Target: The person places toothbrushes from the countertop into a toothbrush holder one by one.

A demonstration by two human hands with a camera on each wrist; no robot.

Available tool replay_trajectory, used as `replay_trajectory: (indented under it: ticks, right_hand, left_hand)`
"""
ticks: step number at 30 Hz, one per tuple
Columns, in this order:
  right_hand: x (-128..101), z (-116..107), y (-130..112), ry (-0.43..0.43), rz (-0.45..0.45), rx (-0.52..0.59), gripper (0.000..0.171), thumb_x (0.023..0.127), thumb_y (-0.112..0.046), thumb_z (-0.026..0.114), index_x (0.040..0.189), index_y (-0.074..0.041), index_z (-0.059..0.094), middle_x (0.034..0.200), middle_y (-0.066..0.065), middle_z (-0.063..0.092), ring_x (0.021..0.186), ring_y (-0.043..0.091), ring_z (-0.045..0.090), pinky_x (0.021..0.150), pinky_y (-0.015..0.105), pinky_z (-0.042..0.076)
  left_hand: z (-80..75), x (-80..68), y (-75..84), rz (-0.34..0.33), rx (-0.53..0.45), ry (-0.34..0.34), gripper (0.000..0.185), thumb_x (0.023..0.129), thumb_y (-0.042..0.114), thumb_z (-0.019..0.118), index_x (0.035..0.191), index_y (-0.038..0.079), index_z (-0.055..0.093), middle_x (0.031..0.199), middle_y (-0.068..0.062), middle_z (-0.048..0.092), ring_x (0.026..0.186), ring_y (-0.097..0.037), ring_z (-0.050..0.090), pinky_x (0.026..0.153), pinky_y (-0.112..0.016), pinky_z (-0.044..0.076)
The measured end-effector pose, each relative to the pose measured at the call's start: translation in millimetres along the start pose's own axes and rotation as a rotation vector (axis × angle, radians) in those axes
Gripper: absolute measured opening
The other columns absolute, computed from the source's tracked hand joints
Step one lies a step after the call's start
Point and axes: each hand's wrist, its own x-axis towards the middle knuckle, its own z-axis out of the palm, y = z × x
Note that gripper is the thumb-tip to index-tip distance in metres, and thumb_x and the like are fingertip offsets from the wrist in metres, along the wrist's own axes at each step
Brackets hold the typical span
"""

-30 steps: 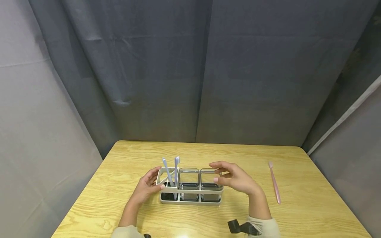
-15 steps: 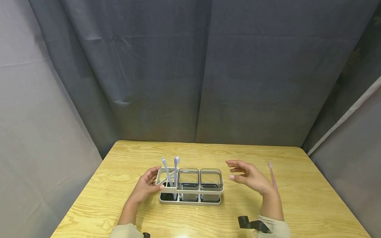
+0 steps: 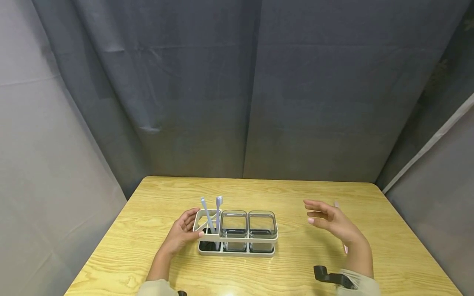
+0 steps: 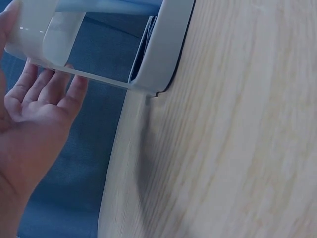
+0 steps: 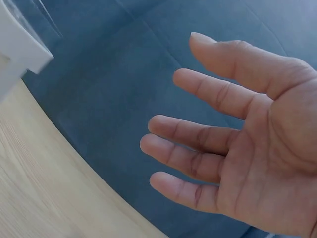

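A pale toothbrush holder (image 3: 240,239) stands on the table, with two clear cups in its middle and right sections. In its left section lean a light blue toothbrush (image 3: 208,214) and a lilac toothbrush (image 3: 218,213). My left hand (image 3: 181,232) grips the holder's left end, thumb at the front rail and fingers around the back. The left wrist view shows these fingers (image 4: 54,91) under the frame. My right hand (image 3: 333,222) is raised to the right of the holder, holding nothing, its fingers spread apart. Behind it lies a pink toothbrush (image 3: 346,248), mostly hidden by the hand and wrist.
The wooden table (image 3: 292,271) has rounded far corners, and a dark grey curtain (image 3: 200,102) hangs behind it. Paler cloth (image 3: 48,164) closes off the left side. Each wrist wears a black camera mount.
My right hand has moved right, away from the right-hand cup, and now overlaps the pink toothbrush in the head view. The left hand keeps its grip on the holder.
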Motion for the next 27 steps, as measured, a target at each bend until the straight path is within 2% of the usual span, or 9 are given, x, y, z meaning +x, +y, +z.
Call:
replay_trajectory:
  ticks: [4, 9, 17, 22, 24, 27]
  right_hand:
    - [-5, -12, 8, -0.019, -0.018, 0.009, 0.053, 0.093, -0.012, 0.057, 0.141, -0.002, 0.035, 0.140, 0.022, 0.034, 0.117, 0.024, 0.047, 0.088, 0.023, 0.045]
    - [-7, -24, 17, -0.041, -0.012, 0.001, 0.053, 0.094, -0.010, 0.055, 0.142, -0.002, 0.033, 0.141, 0.022, 0.033, 0.115, 0.015, 0.049, 0.088, 0.022, 0.044]
    - [-12, -39, 31, 0.084, 0.054, -0.054, 0.052, 0.094, -0.018, 0.057, 0.140, -0.003, 0.038, 0.135, 0.021, 0.041, 0.109, 0.011, 0.052, 0.084, 0.021, 0.044]
    - [-19, -51, 39, 0.126, 0.079, -0.075, 0.053, 0.094, -0.021, 0.057, 0.141, -0.007, 0.038, 0.133, 0.012, 0.045, 0.107, 0.006, 0.051, 0.083, 0.018, 0.042]
    - [-22, -56, 43, 0.138, 0.090, -0.079, 0.052, 0.094, -0.021, 0.056, 0.141, -0.008, 0.037, 0.131, 0.004, 0.047, 0.107, 0.004, 0.050, 0.083, 0.016, 0.041]
    - [-26, -62, 49, 0.148, 0.087, -0.089, 0.053, 0.095, -0.020, 0.055, 0.142, -0.006, 0.036, 0.129, -0.001, 0.048, 0.107, 0.001, 0.049, 0.082, 0.016, 0.042]
  left_hand:
    - [0.4, 0.5, 0.1, -0.001, 0.000, 0.001, 0.075, 0.073, -0.007, 0.073, 0.137, -0.001, 0.035, 0.139, -0.023, 0.039, 0.129, -0.033, 0.035, 0.102, -0.029, 0.032]
    - [1.7, 1.5, 0.5, -0.001, -0.006, 0.002, 0.075, 0.073, -0.008, 0.073, 0.137, -0.002, 0.035, 0.139, -0.023, 0.038, 0.129, -0.033, 0.035, 0.101, -0.027, 0.033]
    - [0.1, 0.8, -0.3, 0.004, 0.001, -0.007, 0.075, 0.073, -0.008, 0.073, 0.137, -0.002, 0.035, 0.139, -0.023, 0.038, 0.129, -0.034, 0.033, 0.101, -0.026, 0.033]
    - [-2.0, -0.4, -1.6, 0.007, -0.007, -0.019, 0.075, 0.072, -0.008, 0.072, 0.137, -0.004, 0.033, 0.139, -0.025, 0.037, 0.129, -0.036, 0.032, 0.101, -0.026, 0.033]
    - [-2.3, 0.0, -2.0, 0.007, -0.017, -0.028, 0.076, 0.072, -0.008, 0.072, 0.137, -0.004, 0.032, 0.139, -0.025, 0.036, 0.130, -0.037, 0.031, 0.101, -0.026, 0.033]
    - [-2.8, 1.1, -1.6, 0.010, -0.014, -0.032, 0.076, 0.073, -0.007, 0.072, 0.137, -0.004, 0.032, 0.139, -0.025, 0.037, 0.129, -0.036, 0.032, 0.100, -0.026, 0.033]
